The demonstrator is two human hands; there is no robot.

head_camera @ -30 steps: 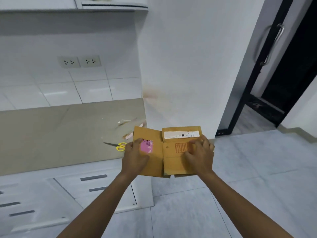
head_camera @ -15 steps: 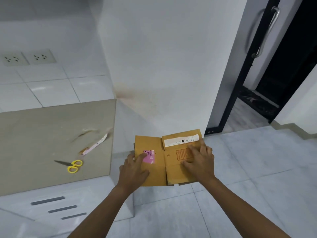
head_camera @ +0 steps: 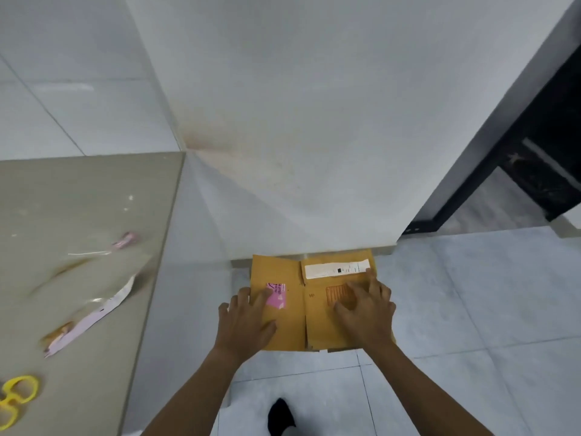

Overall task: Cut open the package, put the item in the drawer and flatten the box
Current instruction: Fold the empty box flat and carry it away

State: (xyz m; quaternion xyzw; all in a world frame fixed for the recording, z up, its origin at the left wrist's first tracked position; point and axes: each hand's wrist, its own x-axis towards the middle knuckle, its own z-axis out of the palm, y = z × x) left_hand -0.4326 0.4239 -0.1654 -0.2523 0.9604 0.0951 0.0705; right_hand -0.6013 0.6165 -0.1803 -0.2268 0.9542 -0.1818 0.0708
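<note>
I hold the flattened brown box (head_camera: 309, 305) out in front of me above the pale tiled floor (head_camera: 471, 309), just before the foot of the white wall (head_camera: 298, 121). My left hand (head_camera: 243, 322) lies on its left panel with fingers spread flat, fingertips touching the pink sticker (head_camera: 278, 295). My right hand (head_camera: 364, 313) presses the right panel, fingers splayed over the orange stamp, below the white label (head_camera: 336, 269). To my left the beige countertop (head_camera: 78, 215) carries torn tape strips (head_camera: 88, 316) near its right edge and yellow scissors (head_camera: 15, 399) at the near left corner. A dark doorway (head_camera: 534, 171) opens at the right
</note>
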